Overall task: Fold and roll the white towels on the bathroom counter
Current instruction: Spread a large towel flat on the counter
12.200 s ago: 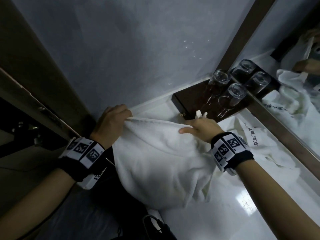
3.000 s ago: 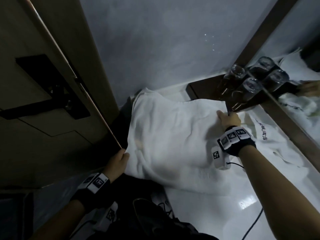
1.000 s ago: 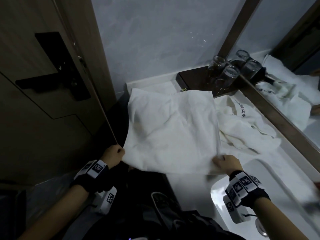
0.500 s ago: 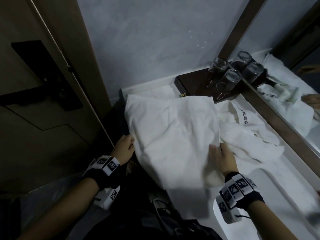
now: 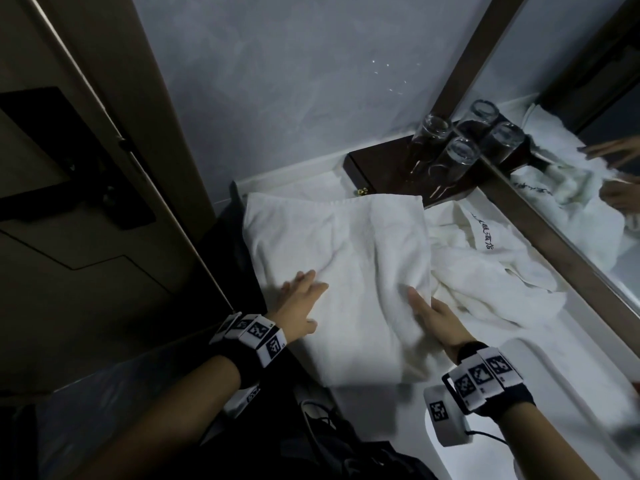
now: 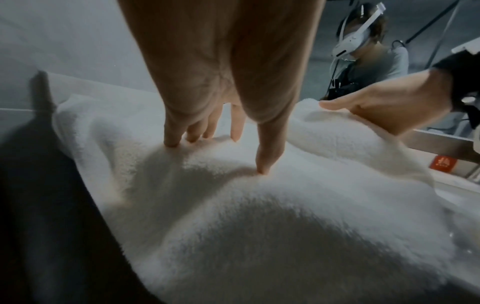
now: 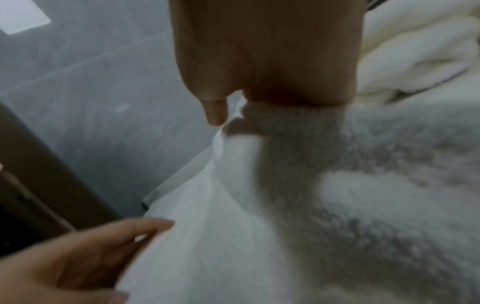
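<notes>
The left hand (image 5: 297, 304) lies flat on the folded towel (image 5: 349, 271), fingers straight and a little spread, fingertips (image 6: 265, 164) pressing into the pile. The right hand (image 5: 434, 315) rests with straight fingers on the towel's right edge; in the right wrist view its fingers are hidden behind the cloth, only the thumb showing. The folded towel lies on the white desk (image 5: 388, 438), its near edge at the desk's front. Just right of the towel lies a crumpled towel (image 5: 491, 271) with dark stitched writing (image 5: 483, 237), too small to read. Beyond the towel a dark wooden tray (image 5: 388, 168) holds two drinking glasses (image 5: 446, 147), which look upturned, against the mirror (image 5: 571, 150).
</notes>
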### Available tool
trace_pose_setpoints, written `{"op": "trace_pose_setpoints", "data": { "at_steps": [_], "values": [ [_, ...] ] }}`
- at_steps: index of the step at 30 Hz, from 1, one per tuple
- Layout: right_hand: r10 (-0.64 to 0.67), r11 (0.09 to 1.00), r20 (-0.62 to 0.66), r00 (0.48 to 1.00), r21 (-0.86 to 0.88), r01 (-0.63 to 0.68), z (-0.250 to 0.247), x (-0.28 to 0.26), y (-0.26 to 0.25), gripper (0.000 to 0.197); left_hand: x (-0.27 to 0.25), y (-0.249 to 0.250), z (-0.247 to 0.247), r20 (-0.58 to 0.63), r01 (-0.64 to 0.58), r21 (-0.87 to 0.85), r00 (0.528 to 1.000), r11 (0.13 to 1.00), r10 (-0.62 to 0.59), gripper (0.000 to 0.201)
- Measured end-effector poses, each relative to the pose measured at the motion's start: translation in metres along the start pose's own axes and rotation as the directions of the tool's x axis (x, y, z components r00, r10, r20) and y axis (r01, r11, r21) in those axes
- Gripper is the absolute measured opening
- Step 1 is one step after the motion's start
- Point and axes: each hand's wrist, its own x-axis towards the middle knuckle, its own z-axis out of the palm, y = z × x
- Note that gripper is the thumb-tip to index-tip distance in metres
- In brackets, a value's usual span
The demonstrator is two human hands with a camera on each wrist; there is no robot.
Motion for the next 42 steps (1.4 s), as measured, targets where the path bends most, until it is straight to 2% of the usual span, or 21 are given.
{"op": "trace_pose_setpoints", "data": {
  "at_steps": [2,5,9,12,14,16,18,20,22,24,26,28,30,32,34,36,39,42],
  "values": [
    [0.014,0.999,-0.006,1.000,0.034,-0.014,-0.001,0.000,0.002,0.073,0.000,-0.001,0.000,-0.003,0.008,-0.018,1.000,1.000,-0.008,0.072],
    [-0.067,0.997,-0.113,0.991,0.028,0.070,-0.005,-0.004,0.000,0.066,-0.001,0.001,0.002,-0.019,0.017,-0.033,1.000,0.999,-0.018,0.072],
    [-0.207,0.959,-0.332,0.920,-0.255,0.123,-0.027,-0.002,0.007,0.047,-0.003,0.004,-0.004,0.001,0.040,-0.047,0.999,0.998,-0.040,0.074],
    [-0.214,0.948,-0.385,0.898,-0.303,0.096,-0.033,-0.001,0.014,0.044,-0.003,0.008,-0.011,0.043,0.071,-0.024,0.997,0.997,-0.070,0.078],
    [-0.200,0.958,-0.371,0.907,-0.268,0.102,-0.026,0.000,0.018,0.042,-0.005,0.010,-0.012,0.060,0.081,-0.008,0.995,0.997,-0.080,0.077],
    [-0.167,0.981,-0.341,0.925,-0.151,0.122,-0.016,0.001,0.023,0.033,-0.009,0.011,-0.011,0.055,0.084,-0.042,0.995,0.996,-0.081,0.075],
    [-0.097,0.994,-0.294,0.951,-0.068,0.080,-0.010,-0.002,0.030,0.047,-0.013,0.011,-0.007,0.024,0.094,-0.072,0.995,0.993,-0.093,0.072],
    [-0.041,0.988,-0.240,0.970,-0.154,0.004,-0.009,-0.003,0.039,0.059,-0.017,0.012,0.000,-0.044,0.076,-0.019,0.996,0.997,-0.076,0.071],
    [-0.038,0.978,-0.224,0.974,-0.210,-0.011,-0.010,-0.006,0.043,0.060,-0.019,0.016,0.009,-0.106,-0.014,0.119,0.994,0.993,0.027,0.072],
    [-0.074,0.976,-0.214,0.974,-0.214,0.027,-0.011,-0.010,0.043,0.050,-0.018,0.022,0.020,-0.119,-0.120,0.155,0.983,0.981,0.139,0.074],
    [-0.088,0.973,-0.180,0.980,-0.228,0.045,-0.011,-0.014,0.043,0.047,-0.020,0.037,0.032,-0.085,-0.203,0.104,0.974,0.974,0.212,0.072],
    [-0.050,0.958,-0.109,0.993,-0.288,0.016,-0.012,-0.020,0.045,0.052,-0.020,0.050,0.044,-0.021,-0.258,0.105,0.965,0.960,0.261,0.065],
    [-0.010,0.947,-0.081,0.997,-0.321,-0.017,-0.014,-0.024,0.048,0.051,-0.021,0.062,0.056,0.068,-0.226,0.141,0.973,0.964,0.219,0.062],
    [-0.033,0.973,-0.118,0.992,-0.230,0.005,-0.015,-0.031,0.045,0.046,-0.022,0.072,0.067,0.175,-0.156,0.196,0.977,0.968,0.122,0.080],
    [-0.081,0.994,-0.169,0.982,-0.089,0.066,-0.015,-0.039,0.038,0.047,-0.023,0.080,0.078,0.208,-0.119,0.281,0.976,0.952,0.061,0.099],
    [-0.100,0.994,-0.172,0.980,0.035,0.107,-0.012,-0.048,0.029,0.045,-0.024,0.086,0.085,0.150,-0.059,0.345,0.989,0.937,0.007,0.104],
    [-0.136,0.957,-0.152,0.979,0.236,0.170,-0.010,-0.060,0.017,0.037,-0.027,0.087,0.084,-0.030,0.089,0.353,0.996,0.932,-0.083,0.089],
    [-0.215,0.907,-0.208,0.954,0.321,0.274,-0.020,-0.068,0.011,0.036,-0.036,0.073,0.076,-0.136,0.085,0.288,0.990,0.954,-0.047,0.080]
  ]
}}
